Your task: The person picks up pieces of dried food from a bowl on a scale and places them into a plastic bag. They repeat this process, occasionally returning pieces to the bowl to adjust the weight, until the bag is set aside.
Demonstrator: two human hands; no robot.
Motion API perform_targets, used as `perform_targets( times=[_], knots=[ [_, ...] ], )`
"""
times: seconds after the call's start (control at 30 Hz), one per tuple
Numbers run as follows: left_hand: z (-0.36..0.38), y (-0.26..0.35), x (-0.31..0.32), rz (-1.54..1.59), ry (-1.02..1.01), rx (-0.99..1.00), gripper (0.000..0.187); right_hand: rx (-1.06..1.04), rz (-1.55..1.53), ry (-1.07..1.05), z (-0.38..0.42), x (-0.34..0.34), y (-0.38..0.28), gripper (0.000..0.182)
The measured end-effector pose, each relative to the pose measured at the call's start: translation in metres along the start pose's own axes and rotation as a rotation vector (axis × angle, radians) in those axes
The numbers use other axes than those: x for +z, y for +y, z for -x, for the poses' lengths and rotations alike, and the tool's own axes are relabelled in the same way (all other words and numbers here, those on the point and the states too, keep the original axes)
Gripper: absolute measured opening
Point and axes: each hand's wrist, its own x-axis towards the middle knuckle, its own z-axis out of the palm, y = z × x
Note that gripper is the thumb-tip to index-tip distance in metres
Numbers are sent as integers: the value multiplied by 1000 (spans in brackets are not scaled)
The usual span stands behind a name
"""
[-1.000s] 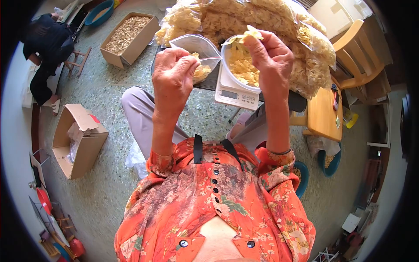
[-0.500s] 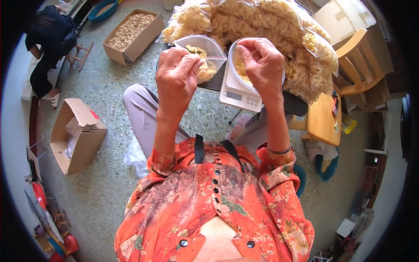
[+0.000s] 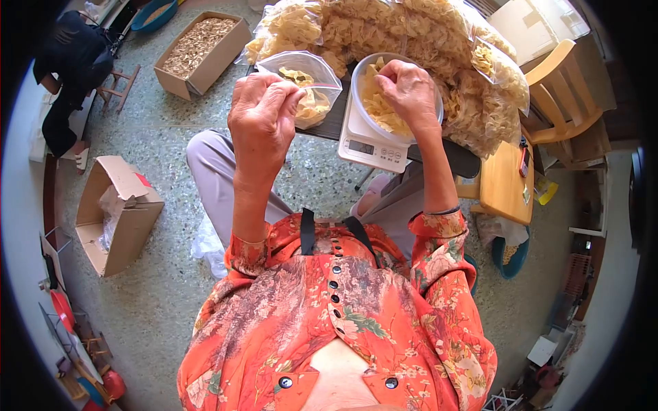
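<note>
Several large clear plastic bags point(image 3: 411, 34), bulging with pale yellow, crinkled flakes, cover the far side of the dark bench point(image 3: 466, 163). At the bench's near edge one white digital scale point(image 3: 370, 140) carries one round white bowl point(image 3: 361, 109) of the same flakes. The right hand point(image 3: 408, 89) is curled inside the bowl, fingertips pinched on flakes, while the left hand point(image 3: 260, 116), closed, grips the rim of one small clear zip bag point(image 3: 305, 85), partly filled and held just left of the bowl.

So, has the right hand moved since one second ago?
Yes. The right hand went down into the bowl on the scale; earlier it was above the rim.
</note>
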Motion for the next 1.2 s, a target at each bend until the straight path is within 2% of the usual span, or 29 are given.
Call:
perform_targets(
  times=[0.13, 0.23, 0.37, 0.53, 0.6, 0.67, 0.73, 0.93, 1.07, 1.13, 1.2],
  knots=[
    [2, -3, 0, 33, -8, -3, 17, 24, -222, 35, 7, -15, 5, 22],
    [1, -2, 2, 37, -20, 16, 16, 43, -528, 182, 12, -21, 9, 17],
    [1, 1, 3, 47, -35, 14, 17, 170, -617, 182, 22, -30, 8, 17],
    [3, -1, 4, 55, -27, 12, 16, 96, -833, 251, 30, -42, -39, 17],
    [3, 0, 5, 77, -35, 9, 15, -38, -862, 285, 33, -40, -67, 15],
    [3, 3, 4, 69, -46, 0, 16, -83, -843, 275, 34, -33, -91, 13],
    [3, 4, 5, 70, -28, 1, 16, -184, -566, 310, 32, -24, -103, 14],
    [5, 3, 5, 37, 18, -24, 16, -204, -508, 295, 32, -27, -97, 13],
    [3, 1, 4, -7, 16, 22, 16, -174, -480, 355, 34, -36, -73, 11],
    [5, -5, 5, 40, -11, -6, 15, -62, -419, 383, 31, -34, -47, 11],
    [6, -7, 6, 87, -40, -31, 15, 24, -376, 302, 24, -36, -19, 12]
  ],
)
